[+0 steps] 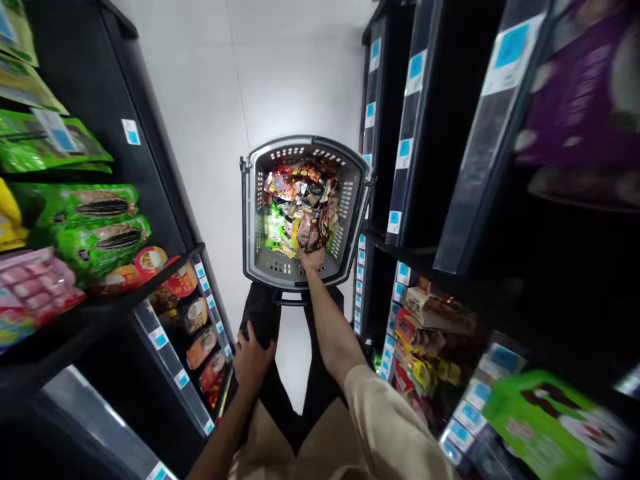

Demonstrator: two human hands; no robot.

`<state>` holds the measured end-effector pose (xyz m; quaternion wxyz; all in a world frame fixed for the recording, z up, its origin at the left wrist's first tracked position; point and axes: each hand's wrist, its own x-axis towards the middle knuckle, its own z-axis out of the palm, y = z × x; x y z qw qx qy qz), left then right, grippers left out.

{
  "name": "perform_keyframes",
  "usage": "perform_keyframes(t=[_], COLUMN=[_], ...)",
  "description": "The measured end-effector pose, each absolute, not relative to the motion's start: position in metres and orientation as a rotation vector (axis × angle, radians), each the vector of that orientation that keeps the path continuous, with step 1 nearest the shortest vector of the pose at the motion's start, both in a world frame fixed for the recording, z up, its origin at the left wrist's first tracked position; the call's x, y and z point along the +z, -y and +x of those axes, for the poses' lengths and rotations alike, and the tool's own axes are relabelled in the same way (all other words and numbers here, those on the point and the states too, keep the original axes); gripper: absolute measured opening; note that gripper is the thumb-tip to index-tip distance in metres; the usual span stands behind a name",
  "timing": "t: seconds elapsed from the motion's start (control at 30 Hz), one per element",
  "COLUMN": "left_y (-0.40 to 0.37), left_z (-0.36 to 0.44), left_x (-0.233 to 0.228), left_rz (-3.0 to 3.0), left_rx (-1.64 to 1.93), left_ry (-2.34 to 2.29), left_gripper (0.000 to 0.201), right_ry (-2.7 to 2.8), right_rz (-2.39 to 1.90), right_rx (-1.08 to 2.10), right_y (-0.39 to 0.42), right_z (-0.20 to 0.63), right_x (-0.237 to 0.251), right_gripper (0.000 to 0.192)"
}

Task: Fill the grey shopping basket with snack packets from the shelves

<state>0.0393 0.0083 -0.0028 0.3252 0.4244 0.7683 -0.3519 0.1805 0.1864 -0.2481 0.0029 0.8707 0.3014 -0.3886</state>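
Note:
A grey plastic shopping basket (260,220) stands on the floor in the aisle ahead of me, filled with several colourful snack packets (295,200). My right hand (313,259) reaches down into its near side and closes on a dark brown packet (311,235) at the edge of the pile. My left hand (251,360) rests flat on my left thigh, over black trousers, holding nothing.
Black shelves line both sides of the narrow aisle. On the left are green seed bags (95,220), pink packets and round tubs (173,277). On the right are boxed snacks (430,333) and a green pack (550,420). White floor (280,80) stretches beyond the basket.

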Motion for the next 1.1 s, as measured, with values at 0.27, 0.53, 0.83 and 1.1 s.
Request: perform_keyframes(t=[0.27, 0.53, 0.83, 1.1], left_y=[-0.029, -0.040, -0.041, -0.040], left_z=[0.030, 0.019, 0.020, 0.022], left_x=[-0.018, -0.022, -0.025, -0.024], left_rz=[1.129, 1.179, 1.209, 1.221], left_rx=[-0.927, -0.869, -0.855, -0.888], left_ry=[-1.982, -1.985, -1.975, -1.974], left_gripper=[0.068, 0.062, 0.060, 0.060], right_ry=[-0.630, -0.587, -0.589, -0.790], right_rz=[2.741, 2.763, 2.877, 2.795], right_rx=[-1.019, -0.973, -0.848, -1.051], right_y=[-0.213, -0.215, -0.220, -0.216], right_z=[0.116, 0.145, 0.142, 0.180], right_x=[-0.308, -0.310, -0.327, -0.309], right_gripper=[0.121, 0.073, 0.063, 0.056])
